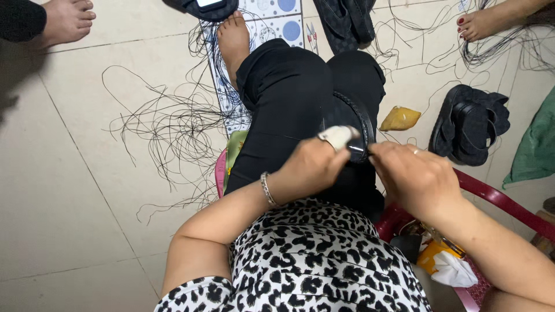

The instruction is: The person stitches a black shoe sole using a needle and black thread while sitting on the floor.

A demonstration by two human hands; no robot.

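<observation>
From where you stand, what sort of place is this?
Probably a home or small workshop floor where people sit and do handwork: pale floor tiles strewn with loose black threads, sandals slipped off nearby, and both hands working on a braided black strap.

You have a black braided strap (363,124) lying curved over your right knee, its woven edge running from the knee top down to your fingers. Its near end is pinched between both hands, a thin black cord (300,138) stretched across your lap to it
</observation>
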